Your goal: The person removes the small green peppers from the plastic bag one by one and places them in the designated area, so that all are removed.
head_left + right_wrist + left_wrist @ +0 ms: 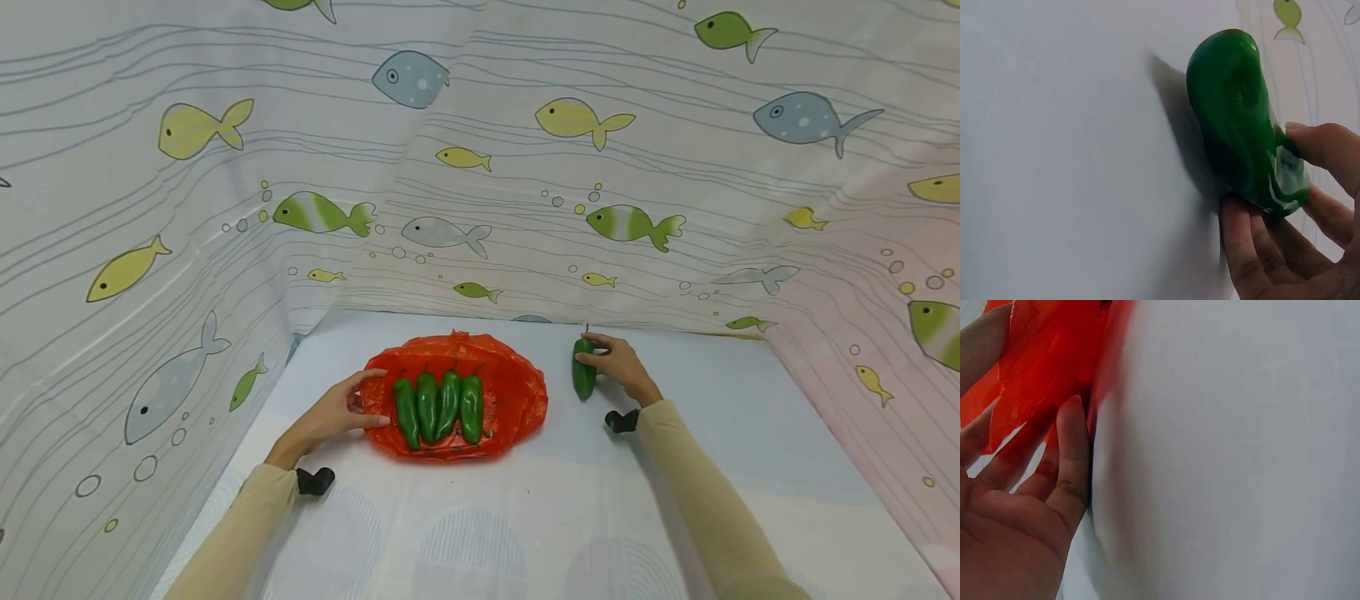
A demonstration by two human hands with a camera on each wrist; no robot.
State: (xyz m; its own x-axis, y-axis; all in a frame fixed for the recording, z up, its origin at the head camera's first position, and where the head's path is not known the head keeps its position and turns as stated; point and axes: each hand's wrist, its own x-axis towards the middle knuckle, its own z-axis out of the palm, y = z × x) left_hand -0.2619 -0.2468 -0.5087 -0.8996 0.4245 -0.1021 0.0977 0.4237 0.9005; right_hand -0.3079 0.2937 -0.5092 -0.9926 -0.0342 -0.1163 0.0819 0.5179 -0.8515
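Observation:
Several green peppers (447, 407) lie side by side in an opened red plastic bag (525, 408). At the bag's left edge, my left hand (337, 417) holds the red film (1054, 356) between thumb and fingers; the film partly covers the fingers in the left wrist view. To the right of the bag, my right hand (617, 363) grips another green pepper (583, 379) near its stem end. Its thumb and fingers (1244, 250) close round that pepper (1235, 112) in the right wrist view, where its stem is hidden.
A white table (480, 525) with faint printed shapes lies under everything. Fish-patterned sheeting (465, 192) rises behind it and on both sides. Black wrist mounts (315, 481) sit at both cuffs.

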